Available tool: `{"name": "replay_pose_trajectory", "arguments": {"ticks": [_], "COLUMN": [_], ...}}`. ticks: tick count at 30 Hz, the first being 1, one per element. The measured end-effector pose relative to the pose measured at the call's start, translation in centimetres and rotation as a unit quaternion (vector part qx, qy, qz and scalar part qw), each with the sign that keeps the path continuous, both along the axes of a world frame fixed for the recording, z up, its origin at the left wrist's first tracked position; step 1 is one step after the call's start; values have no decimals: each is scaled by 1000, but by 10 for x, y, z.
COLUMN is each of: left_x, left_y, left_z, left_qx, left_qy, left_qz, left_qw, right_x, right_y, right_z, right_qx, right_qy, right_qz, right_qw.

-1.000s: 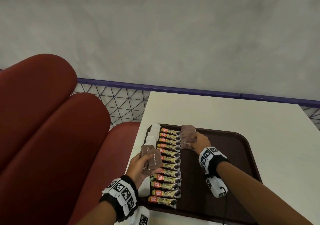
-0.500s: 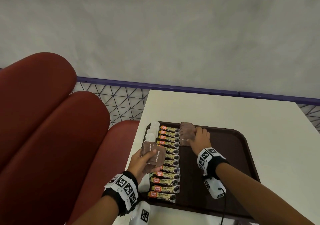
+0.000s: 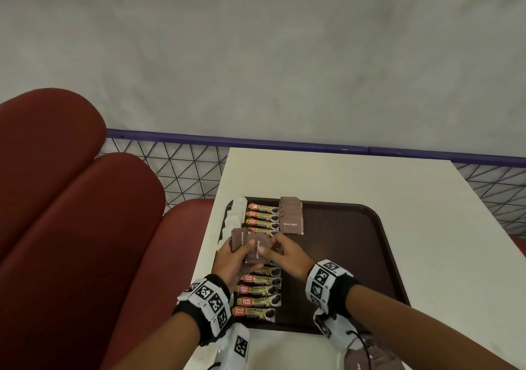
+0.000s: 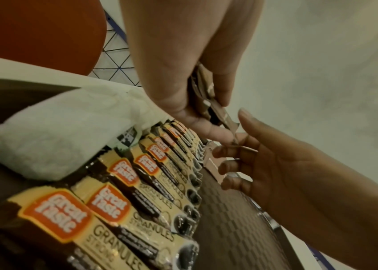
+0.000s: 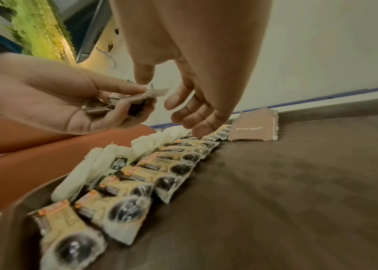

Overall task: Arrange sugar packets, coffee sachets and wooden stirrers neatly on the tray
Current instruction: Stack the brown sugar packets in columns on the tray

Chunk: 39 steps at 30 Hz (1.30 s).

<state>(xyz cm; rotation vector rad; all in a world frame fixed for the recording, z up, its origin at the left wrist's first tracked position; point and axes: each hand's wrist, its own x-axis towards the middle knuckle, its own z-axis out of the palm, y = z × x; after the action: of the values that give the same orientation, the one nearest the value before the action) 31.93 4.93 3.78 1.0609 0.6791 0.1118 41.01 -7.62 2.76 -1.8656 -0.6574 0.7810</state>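
A dark brown tray (image 3: 355, 256) holds a column of coffee sachets (image 3: 259, 290), with white paper packets (image 3: 234, 213) along its left edge. A stack of brown sugar packets (image 3: 291, 219) lies at the tray's far middle. My left hand (image 3: 233, 258) grips a fanned bunch of brown sugar packets (image 3: 256, 248) above the sachets. My right hand (image 3: 287, 253) is at the bunch's right end. In the right wrist view its thumb and fingers (image 5: 194, 91) are spread on either side of the top packet's tip (image 5: 157, 92). No stirrers show.
The tray sits on a white table (image 3: 341, 176). Red padded seats (image 3: 71, 227) are at the left, and a purple rail with wire mesh (image 3: 284, 142) runs behind. More brown packets (image 3: 370, 358) lie by the table's near edge. The tray's right half is bare.
My right hand left the sugar stack on the tray and came back to the bunch. My left hand carried the bunch a little to the right, over the sachets.
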Motion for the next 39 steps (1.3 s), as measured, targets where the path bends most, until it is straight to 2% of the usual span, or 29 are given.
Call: {"name": "replay_pose_trajectory", "arguments": {"ticks": [4,8,13,16,18,28,39], "left_x": [1,0,-2,-4,-5,-7,-5], "left_y": [-4,0,9,14,16,25,31], "left_z": [2,2,0,-1,0,0,-3], "left_qx": [-31,-59,-39,-34,-30,-28,-62], "left_qy": [-3,10,15,14,18,25,33], "left_qz": [-12,4,25,34,30,41,45], "left_qw": [999,998,999,999,999,998,997], "right_x": [0,17,43,59,68,78,86], "right_y": [-3,-8,-20,-25,-26,-6,4], "right_z": [-4,-6,-3,-1,-3,-19,-30], "right_qx": [4,0,-37,-111,-138,-210,-281], "right_qy": [31,36,-31,-98,-110,-114,-225], "right_qz": [-29,-105,-185,-185,-185,-149,-101], "right_qw": [999,994,982,971,967,960,927]}}
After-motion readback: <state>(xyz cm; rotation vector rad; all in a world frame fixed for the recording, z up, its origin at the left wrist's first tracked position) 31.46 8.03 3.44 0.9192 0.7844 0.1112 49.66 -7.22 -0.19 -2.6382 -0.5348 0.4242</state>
